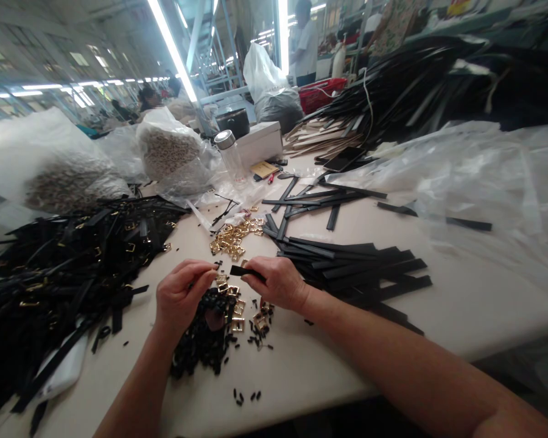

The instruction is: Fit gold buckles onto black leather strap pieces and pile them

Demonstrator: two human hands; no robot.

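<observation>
Gripping black strap (240, 271) in right hand (279, 283), left hand (181, 293) pinching tiny dark piece (218, 264)

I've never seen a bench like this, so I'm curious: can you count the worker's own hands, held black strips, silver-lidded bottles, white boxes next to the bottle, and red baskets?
Bare hands, left hand and right hand: 2
Black strip held in the right hand: 1
Silver-lidded bottle: 1
White box: 1
Red basket: 1
Total: 6
</observation>
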